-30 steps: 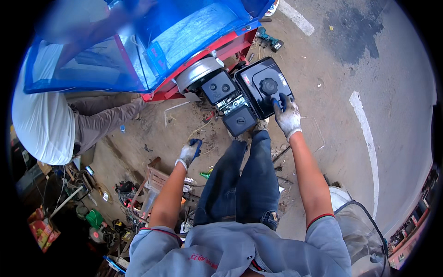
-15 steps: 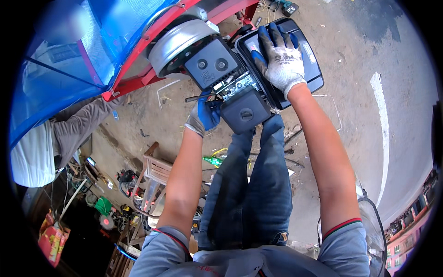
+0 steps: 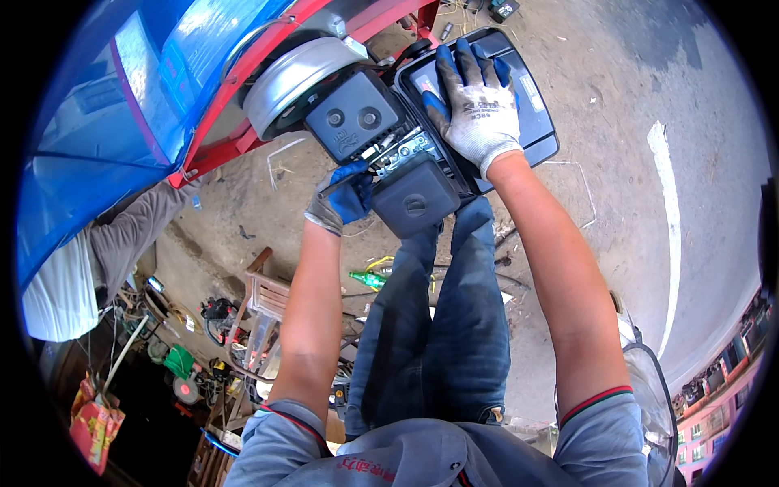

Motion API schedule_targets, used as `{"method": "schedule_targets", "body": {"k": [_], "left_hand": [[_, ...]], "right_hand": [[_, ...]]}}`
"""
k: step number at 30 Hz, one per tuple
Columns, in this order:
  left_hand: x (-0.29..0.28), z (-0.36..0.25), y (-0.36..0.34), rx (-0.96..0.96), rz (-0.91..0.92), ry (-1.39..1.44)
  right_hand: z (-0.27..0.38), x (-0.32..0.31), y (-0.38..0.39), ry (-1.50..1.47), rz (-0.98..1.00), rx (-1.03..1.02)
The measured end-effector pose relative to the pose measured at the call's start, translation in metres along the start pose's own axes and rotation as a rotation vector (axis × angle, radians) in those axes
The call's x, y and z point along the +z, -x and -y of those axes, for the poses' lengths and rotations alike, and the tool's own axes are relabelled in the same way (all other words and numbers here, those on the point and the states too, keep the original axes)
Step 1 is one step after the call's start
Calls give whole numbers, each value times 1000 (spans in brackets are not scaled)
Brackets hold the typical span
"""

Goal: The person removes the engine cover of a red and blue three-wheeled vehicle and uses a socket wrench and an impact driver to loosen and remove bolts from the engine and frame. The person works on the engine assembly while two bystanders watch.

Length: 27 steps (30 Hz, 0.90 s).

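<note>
My right hand (image 3: 475, 101), in a grey-and-blue glove, lies spread on the black fuel tank (image 3: 531, 122) of a small engine. My left hand (image 3: 345, 195), gloved likewise, has its fingers curled round a thin dark rod (image 3: 331, 188) on the engine's left side, beside the lower black box cover (image 3: 415, 199). Metal linkage (image 3: 402, 154) shows between that cover and the upper black cover (image 3: 349, 109) with two round bosses. A silver drum (image 3: 296, 77) sits left of these, against a red metal frame (image 3: 207, 109).
Blue sheeting (image 3: 97, 89) covers the red frame. Another person (image 3: 130, 243) is bent at the left. A power drill (image 3: 503, 10) and green bottle (image 3: 367, 277) lie on the ground. A wooden chair (image 3: 264, 288) and jumbled tools (image 3: 182, 365) are at lower left.
My left hand has risen from beside my leg to the engine and closed on the rod. My right hand has spread flat over the tank. The engine appears higher in view.
</note>
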<state>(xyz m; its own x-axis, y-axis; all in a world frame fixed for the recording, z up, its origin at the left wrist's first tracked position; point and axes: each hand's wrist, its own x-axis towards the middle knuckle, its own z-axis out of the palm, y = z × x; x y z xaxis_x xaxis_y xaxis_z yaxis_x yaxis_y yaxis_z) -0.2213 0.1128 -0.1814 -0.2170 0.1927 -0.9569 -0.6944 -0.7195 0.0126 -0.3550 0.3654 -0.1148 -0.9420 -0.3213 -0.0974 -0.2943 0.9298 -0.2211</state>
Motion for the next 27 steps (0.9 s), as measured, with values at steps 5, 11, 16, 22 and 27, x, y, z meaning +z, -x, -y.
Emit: {"method": "schedule_targets", "body": {"k": [5, 11, 16, 22, 27], "left_hand": [[-16, -18, -4, -153, 224, -109], [-20, 5, -16, 49, 290, 15], [15, 14, 8, 114, 290, 2], [2, 25, -6, 265, 246, -32], [6, 15, 1, 326, 205, -203]], "right_hand": [[-4, 2, -4, 7, -24, -17], [-1, 4, -1, 7, -38, -23], [-2, 6, -1, 18, -16, -15], [1, 1, -2, 32, 20, 4], [-3, 5, -3, 31, -20, -25]]}}
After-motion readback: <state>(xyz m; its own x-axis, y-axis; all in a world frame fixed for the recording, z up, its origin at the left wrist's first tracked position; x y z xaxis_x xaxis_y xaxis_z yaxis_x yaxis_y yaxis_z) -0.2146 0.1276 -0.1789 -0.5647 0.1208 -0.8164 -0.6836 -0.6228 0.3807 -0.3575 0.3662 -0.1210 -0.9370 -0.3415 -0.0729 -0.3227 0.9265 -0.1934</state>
